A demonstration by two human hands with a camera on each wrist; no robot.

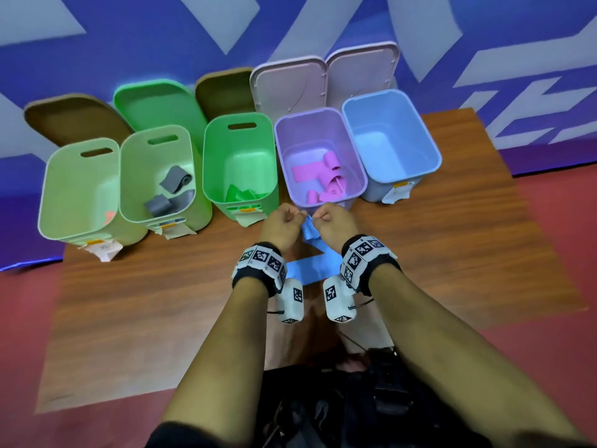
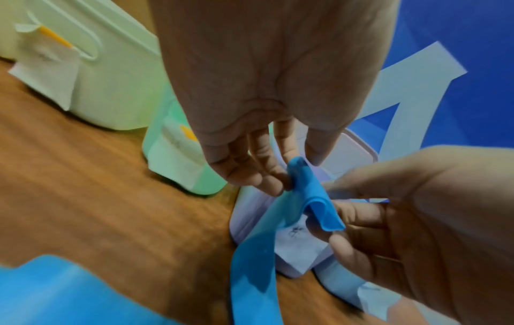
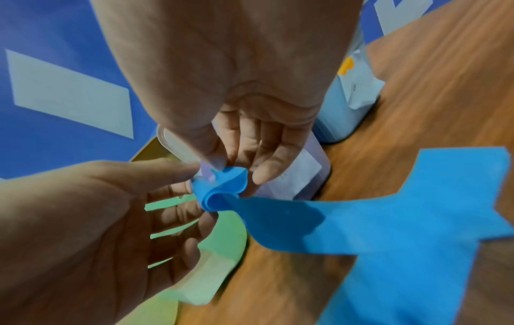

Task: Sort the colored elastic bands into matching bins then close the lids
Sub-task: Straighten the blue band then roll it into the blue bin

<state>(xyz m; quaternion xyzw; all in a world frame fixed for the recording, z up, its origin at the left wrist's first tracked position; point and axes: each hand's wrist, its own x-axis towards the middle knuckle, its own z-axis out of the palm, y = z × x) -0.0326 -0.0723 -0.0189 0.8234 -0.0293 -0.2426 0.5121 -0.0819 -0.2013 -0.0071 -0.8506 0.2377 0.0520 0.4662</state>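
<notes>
A blue elastic band (image 1: 310, 232) hangs between my two hands in front of the purple bin (image 1: 361, 176). Its upper end is rolled into a small coil (image 3: 219, 193); the rest trails down onto the table (image 1: 307, 270). My left hand (image 1: 292, 216) pinches the coil from the left with curled fingers (image 2: 267, 176). My right hand (image 1: 323, 216) pinches it from the right between thumb and fingers (image 3: 258, 173). The blue bin (image 1: 429, 147) stands empty at the right end of the row, just right of my hands.
Five open bins line the far table edge: a pale green one (image 1: 48, 189) with a pinkish piece inside, another with grey bands (image 1: 174, 181), a green one with green bands (image 1: 240, 194), the purple with pink bands (image 1: 318, 171). Open lids (image 1: 287, 85) stand behind them.
</notes>
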